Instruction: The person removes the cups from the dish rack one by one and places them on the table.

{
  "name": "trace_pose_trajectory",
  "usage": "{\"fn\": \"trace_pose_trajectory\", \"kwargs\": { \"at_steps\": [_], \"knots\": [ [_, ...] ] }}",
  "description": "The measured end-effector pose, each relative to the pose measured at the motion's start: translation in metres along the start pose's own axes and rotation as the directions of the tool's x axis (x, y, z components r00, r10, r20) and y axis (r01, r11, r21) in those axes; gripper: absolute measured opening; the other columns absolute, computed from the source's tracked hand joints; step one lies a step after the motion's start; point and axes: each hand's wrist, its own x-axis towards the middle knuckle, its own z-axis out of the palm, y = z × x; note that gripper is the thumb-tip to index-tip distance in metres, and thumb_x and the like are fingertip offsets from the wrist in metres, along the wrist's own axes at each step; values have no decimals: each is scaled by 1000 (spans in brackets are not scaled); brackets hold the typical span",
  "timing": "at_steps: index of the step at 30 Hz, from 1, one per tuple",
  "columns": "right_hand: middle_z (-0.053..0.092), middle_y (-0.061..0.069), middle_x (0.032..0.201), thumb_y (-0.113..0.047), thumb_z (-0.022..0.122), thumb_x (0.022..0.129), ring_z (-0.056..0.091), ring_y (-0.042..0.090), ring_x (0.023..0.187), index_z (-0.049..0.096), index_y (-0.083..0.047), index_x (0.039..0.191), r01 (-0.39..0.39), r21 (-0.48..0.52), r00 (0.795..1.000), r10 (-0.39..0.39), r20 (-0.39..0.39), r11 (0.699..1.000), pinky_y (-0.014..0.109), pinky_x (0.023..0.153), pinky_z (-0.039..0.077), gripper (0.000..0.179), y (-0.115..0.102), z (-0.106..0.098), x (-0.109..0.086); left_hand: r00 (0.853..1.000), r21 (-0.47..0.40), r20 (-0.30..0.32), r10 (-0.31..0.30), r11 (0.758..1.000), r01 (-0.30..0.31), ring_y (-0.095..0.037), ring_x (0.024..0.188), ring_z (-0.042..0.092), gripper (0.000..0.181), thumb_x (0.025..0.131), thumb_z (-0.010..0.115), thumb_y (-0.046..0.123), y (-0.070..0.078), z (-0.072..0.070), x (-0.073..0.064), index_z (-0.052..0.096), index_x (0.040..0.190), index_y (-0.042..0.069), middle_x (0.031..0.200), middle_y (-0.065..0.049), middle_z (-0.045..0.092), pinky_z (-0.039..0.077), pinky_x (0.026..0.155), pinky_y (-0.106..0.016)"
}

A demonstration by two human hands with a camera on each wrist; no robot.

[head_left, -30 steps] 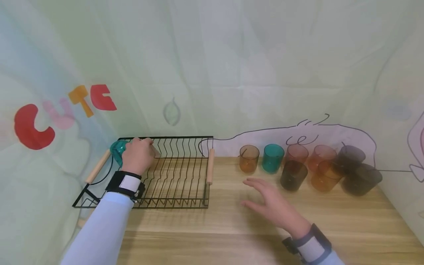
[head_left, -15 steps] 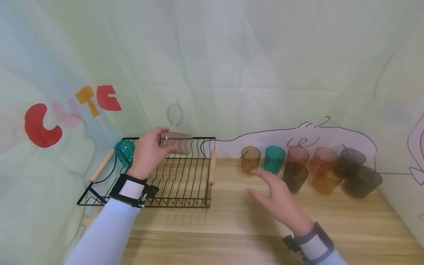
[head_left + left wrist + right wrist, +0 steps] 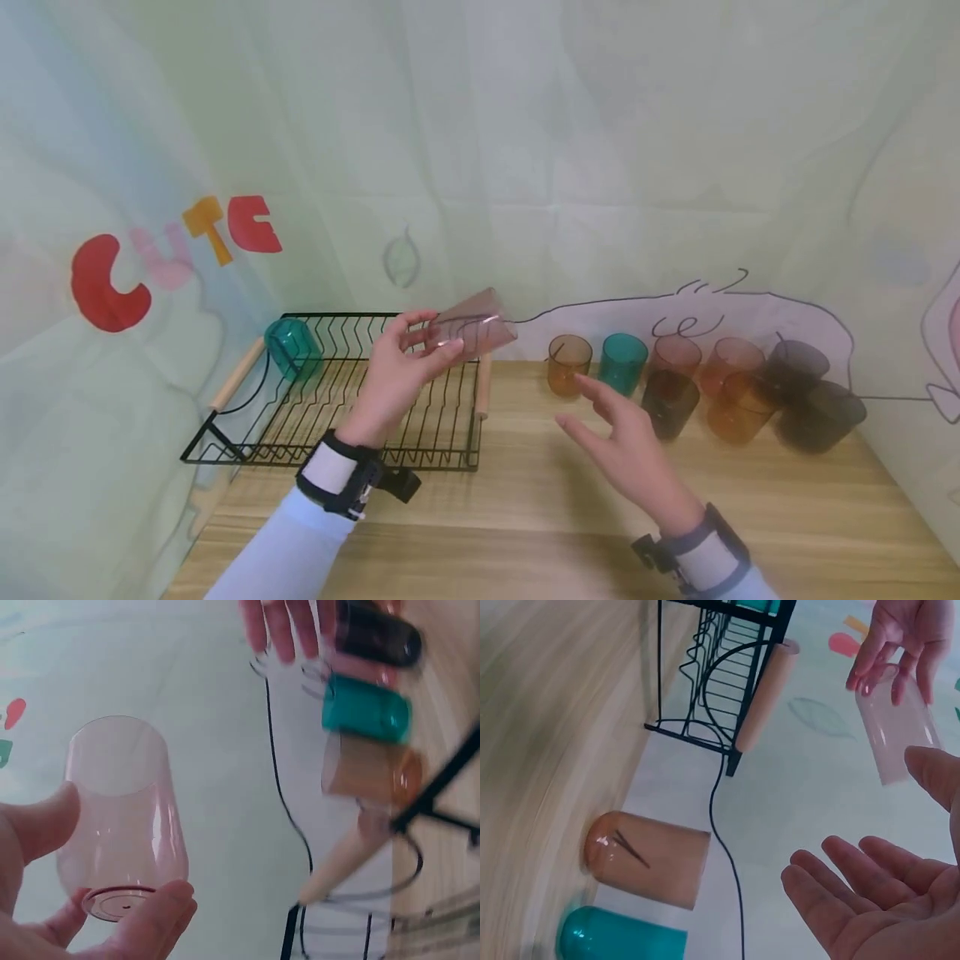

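My left hand (image 3: 393,371) grips a clear pink cup (image 3: 476,325) near its base, with the mouth tilted away to the right, above the right part of the black wire dish rack (image 3: 375,408). The left wrist view shows thumb and fingers around the lower end of that pink cup (image 3: 124,802). My right hand (image 3: 630,450) hovers over the table with fingers spread and nothing in them, just in front of the amber cup (image 3: 568,367). On the rack's left side a teal cup (image 3: 292,346) lies tilted with its base up.
Right of the rack, a second teal cup (image 3: 622,367), pink cups (image 3: 678,354), a dark grey cup (image 3: 670,406), an orange cup (image 3: 738,408) and more dark cups (image 3: 817,417) stand on the wooden table (image 3: 525,533). A printed cloth hangs behind. Wooden handles (image 3: 483,387) flank the rack.
My left hand has lifted the pink cup from the rack's left side and carried it right, turning its mouth rightward. My right hand has shifted only slightly.
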Motion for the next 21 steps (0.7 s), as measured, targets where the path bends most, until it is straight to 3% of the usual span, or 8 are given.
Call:
{"fn": "trace_pose_trajectory", "kwargs": {
  "at_steps": [4,9,16,21],
  "knots": [
    [45,-4,137,-50,63,84,44,10,119,44,-22,136,-5,80,1000,6,-2,997,27,93,39,63,-9,2,0,998,-139,50,-34,989,40,-26,103,54,63,73,78,37,-1,20,-11,45,124,19,119,-12,48,50,79,-38],
    [46,-2,135,-46,63,85,47,12,118,41,-20,140,6,183,1000,-2,-24,983,30,91,42,64,-26,3,3,990,-178,119,-70,980,91,-26,98,58,63,72,79,36,-4,42,-21,44,122,21,120,-12,48,50,78,-44],
    [52,5,129,-33,63,89,51,23,115,43,-8,138,5,273,1000,3,-28,962,37,89,44,59,-55,-6,2,974,-115,205,-97,986,122,-22,110,51,70,76,75,37,-8,61,-28,40,136,29,127,-7,44,49,80,-36],
    [54,2,126,-37,64,87,52,19,113,44,-12,137,-31,293,999,42,-30,956,32,86,45,59,-49,-5,1,969,-61,237,-71,994,87,-20,106,53,72,76,75,38,-16,67,-30,42,138,24,125,-5,46,49,80,-34]
  ]
}}
